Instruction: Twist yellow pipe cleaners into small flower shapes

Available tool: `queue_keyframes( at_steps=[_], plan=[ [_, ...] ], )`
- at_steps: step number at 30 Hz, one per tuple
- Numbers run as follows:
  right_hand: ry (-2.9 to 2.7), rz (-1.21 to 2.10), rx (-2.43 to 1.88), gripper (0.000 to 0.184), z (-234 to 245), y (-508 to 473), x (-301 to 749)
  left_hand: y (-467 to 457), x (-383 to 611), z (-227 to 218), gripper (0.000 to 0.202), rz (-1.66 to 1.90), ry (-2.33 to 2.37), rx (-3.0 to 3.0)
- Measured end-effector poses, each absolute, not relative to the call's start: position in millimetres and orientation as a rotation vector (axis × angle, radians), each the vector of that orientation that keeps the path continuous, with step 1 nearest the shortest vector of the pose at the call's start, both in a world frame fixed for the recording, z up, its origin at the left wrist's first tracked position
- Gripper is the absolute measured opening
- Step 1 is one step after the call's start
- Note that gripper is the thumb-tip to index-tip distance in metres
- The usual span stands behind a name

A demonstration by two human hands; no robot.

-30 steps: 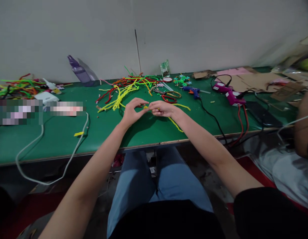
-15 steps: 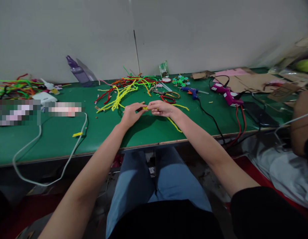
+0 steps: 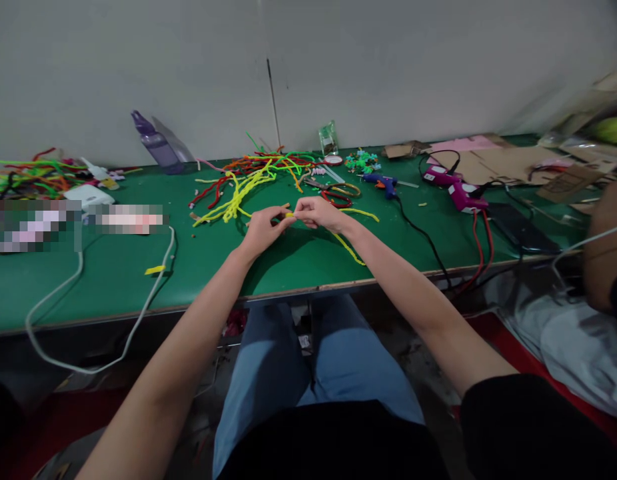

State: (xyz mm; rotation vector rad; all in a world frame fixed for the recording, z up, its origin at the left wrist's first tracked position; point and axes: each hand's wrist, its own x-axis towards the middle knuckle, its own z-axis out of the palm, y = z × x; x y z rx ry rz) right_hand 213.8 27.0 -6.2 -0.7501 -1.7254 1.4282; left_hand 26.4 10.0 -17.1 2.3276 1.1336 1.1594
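Note:
My left hand and my right hand meet over the green table, fingertips pinched together on a yellow pipe cleaner. Its long end trails under my right wrist toward the table's front edge. Both hands have closed fingers. A heap of yellow, red, green and orange pipe cleaners lies just behind my hands.
A white cable loops off the front edge at left. Blue glue gun and magenta glue guns with cords lie at right, cardboard beyond. A purple bottle leans on the wall. Another person's arm is at far right.
My left fingers have closed from a raised arch down onto the yellow pipe cleaner, and both hands have shifted slightly back and left. The rest is unmoved.

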Motion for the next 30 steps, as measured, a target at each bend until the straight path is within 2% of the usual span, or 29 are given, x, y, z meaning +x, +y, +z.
queue_keyframes(
  at_steps=[4, 9, 14, 21, 27, 30],
  plan=[
    [-1.615, 1.569, -0.754, 0.018, -5, 26, 213, 10, 26, -20, 0.037, 1.218, 1.094, 2.427],
    [-1.569, 1.643, -0.753, 0.018, -5, 25, 214, 8, 26, -21, 0.021, 1.296, 1.118, 2.478],
    [-1.610, 1.614, -0.680, 0.018, -9, 29, 214, 4, 29, -17, 0.018, 1.307, 1.178, 2.330],
    [-1.831, 1.294, -0.652, 0.016, -10, 32, 215, 5, 30, -11, 0.019, 1.174, 1.120, 1.989],
    [-2.088, 0.675, -0.713, 0.011, -11, 29, 214, 13, 28, -10, 0.026, 0.985, 1.055, 1.572],
    [-2.136, 0.526, -0.717, 0.011, -11, 25, 213, 15, 27, -10, 0.025, 0.899, 0.998, 1.463]
  ],
)
